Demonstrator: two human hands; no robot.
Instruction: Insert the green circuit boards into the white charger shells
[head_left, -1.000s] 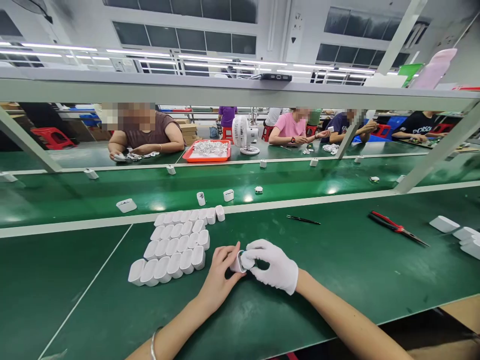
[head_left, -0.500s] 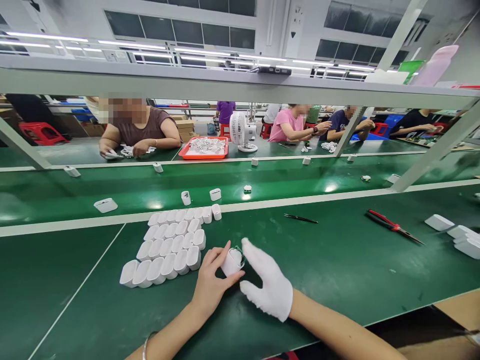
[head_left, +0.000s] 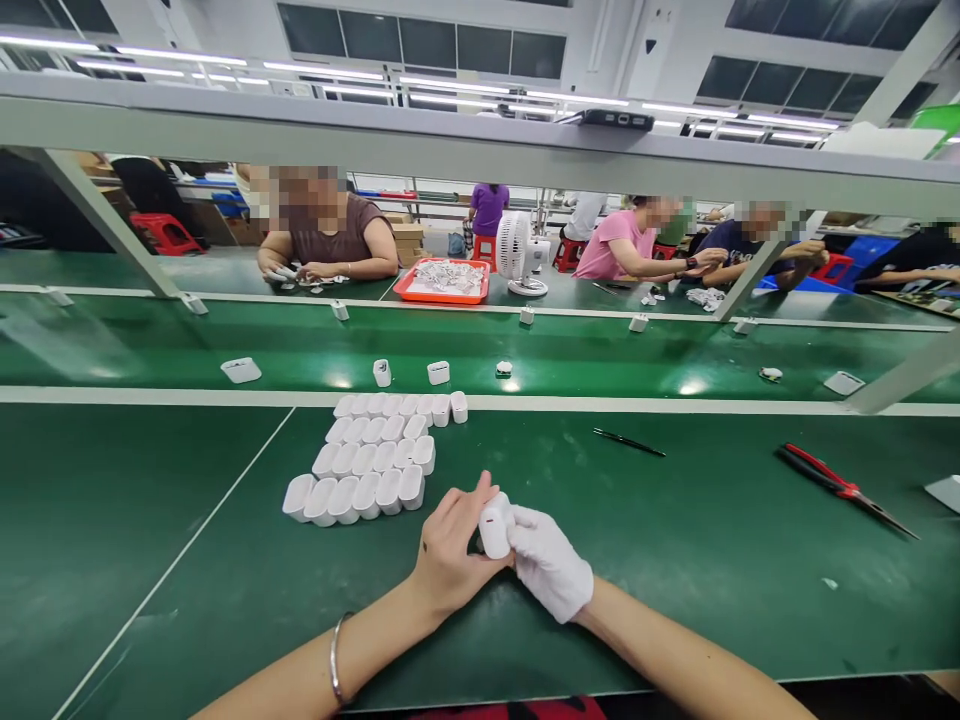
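Note:
A small white plastic case (head_left: 495, 527) with rounded edges and a small dark slot is held up just over the green table. My bare left hand (head_left: 454, 550) grips it from the left, the thumb low and the fingers along its far side. Opposite, my right hand (head_left: 551, 562), in a white glove, pinches the case at its right edge. What lies inside the case is turned away from view. Close by on the left stand several rows of similar white cases (head_left: 367, 457), packed side by side.
Black tweezers (head_left: 628, 442) and red-handled long-nose pliers (head_left: 847, 489) lie to the right. Beyond a pale rail, loose white parts (head_left: 439, 373) sit spaced along the green belt (head_left: 570, 350). A shelf beam (head_left: 450, 138) crosses overhead. Several people work opposite, near a white fan (head_left: 517, 252) and a red tray (head_left: 442, 296).
My gloved hand has gone from spread fingers to a pinch on the case. The case has turned, so a smooth outer face with a slot shows instead of its open end. The view has shifted.

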